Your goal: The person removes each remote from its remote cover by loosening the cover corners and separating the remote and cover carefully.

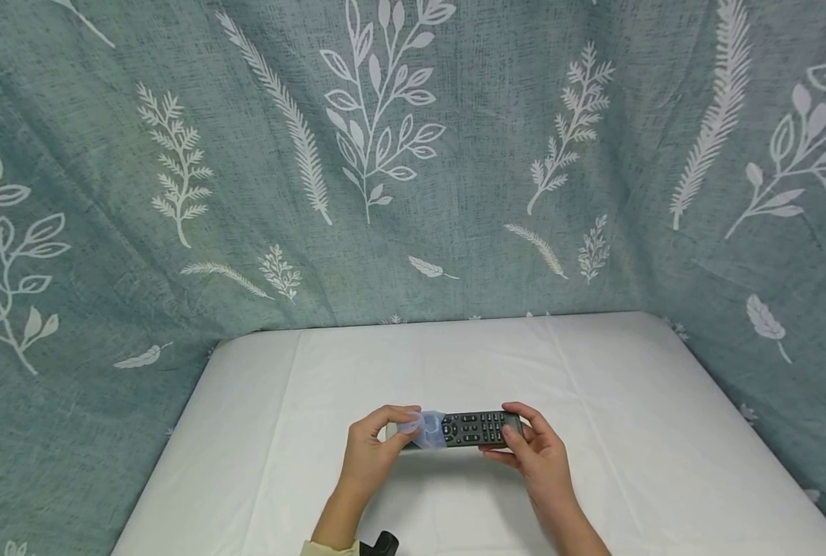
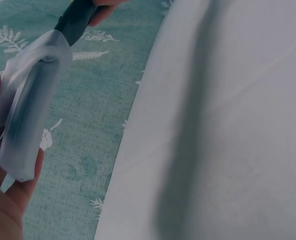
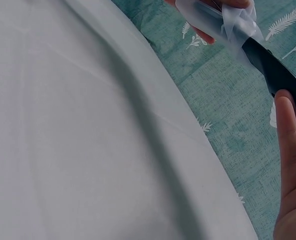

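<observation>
A dark remote control (image 1: 478, 428) with rows of buttons is held level above the white table. Its left end sits inside a translucent, pale bluish soft cover (image 1: 429, 429), bunched up around the remote's middle. My left hand (image 1: 374, 444) pinches the cover at that end between thumb and fingers. The right hand (image 1: 541, 455) grips the bare right end, thumb on the button face and fingers behind. From the left wrist, the sleeve-like cover (image 2: 30, 115) shows from its underside, with the remote's dark body (image 2: 78, 22) coming out of it.
The white-covered table (image 1: 329, 378) lies under both hands. Behind and beside it hangs a green-blue cloth (image 1: 482, 154) with white leaf prints. A small black object (image 1: 385, 543) shows by the left sleeve at the lower edge.
</observation>
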Available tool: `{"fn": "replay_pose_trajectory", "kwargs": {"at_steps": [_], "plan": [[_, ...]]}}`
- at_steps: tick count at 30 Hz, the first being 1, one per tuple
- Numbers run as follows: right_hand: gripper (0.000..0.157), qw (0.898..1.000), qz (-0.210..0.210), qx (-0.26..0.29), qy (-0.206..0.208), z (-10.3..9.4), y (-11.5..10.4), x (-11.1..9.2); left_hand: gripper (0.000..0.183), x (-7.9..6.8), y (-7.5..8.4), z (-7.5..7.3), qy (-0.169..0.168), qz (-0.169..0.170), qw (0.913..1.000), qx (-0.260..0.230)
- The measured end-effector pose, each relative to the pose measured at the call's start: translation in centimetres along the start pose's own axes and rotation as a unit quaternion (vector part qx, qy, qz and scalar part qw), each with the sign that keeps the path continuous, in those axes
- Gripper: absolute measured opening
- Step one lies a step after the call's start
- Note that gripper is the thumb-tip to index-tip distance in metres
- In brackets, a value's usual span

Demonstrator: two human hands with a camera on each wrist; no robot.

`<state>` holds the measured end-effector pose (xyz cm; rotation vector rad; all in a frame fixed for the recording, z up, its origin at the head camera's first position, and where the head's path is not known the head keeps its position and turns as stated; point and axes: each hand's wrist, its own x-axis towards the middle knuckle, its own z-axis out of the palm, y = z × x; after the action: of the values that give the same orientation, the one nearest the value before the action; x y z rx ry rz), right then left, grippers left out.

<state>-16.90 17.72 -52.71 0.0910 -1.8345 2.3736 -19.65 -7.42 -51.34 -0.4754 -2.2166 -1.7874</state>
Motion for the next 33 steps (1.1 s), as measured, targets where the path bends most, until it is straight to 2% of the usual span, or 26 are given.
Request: {"fn": "replay_pose_trajectory", "kwargs": {"at_steps": [12,33], "plan": [[0.037,1.0,0.0,0.001,-0.008,-0.4,0.0,0.2,0.016,-0.1,-0.7,-0.2,0.017,-0.01,0.9998,-0.006],[0.039,1.0,0.027,-0.016,0.003,-0.9,0.3,0.1,0.013,-0.5,-1.1,-0.5,0.03,-0.007,0.9995,-0.004]]}}
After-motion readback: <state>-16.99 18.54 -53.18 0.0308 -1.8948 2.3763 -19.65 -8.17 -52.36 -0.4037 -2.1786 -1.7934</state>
